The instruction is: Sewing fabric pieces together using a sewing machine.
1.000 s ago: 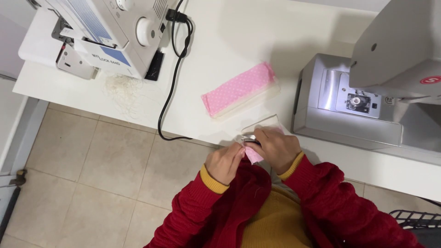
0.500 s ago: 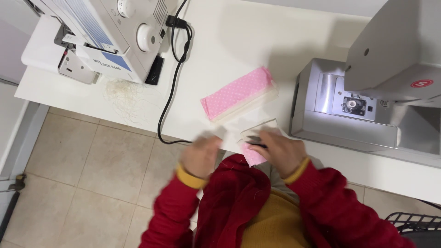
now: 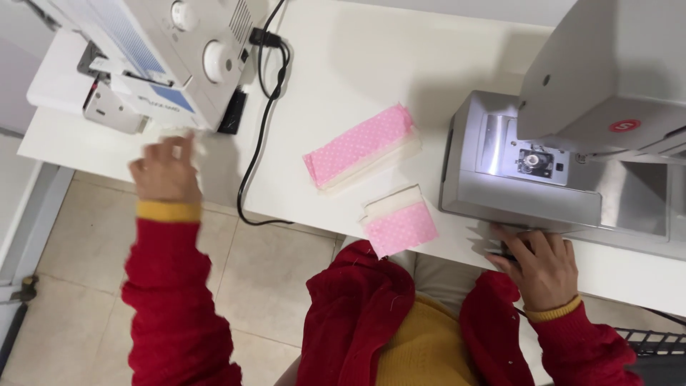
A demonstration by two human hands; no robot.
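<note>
Lying between left hand (image 3: 166, 170) and right hand (image 3: 542, 266), small pink fabric piece (image 3: 400, 225).

You are wearing a deep red knitted cardigan, open down the front, its fabric slightly fuzzy with small pale flecks of lint on it. Under it shows a mustard-yellow top, visible in the gap at your chest. The same yellow peeks out as a narrow ribbed cuff at each wrist, a band between the red sleeve and each of your hands: left hand (image 3: 166, 171), right hand (image 3: 544, 266). Both hands are bare, without gloves.
</note>
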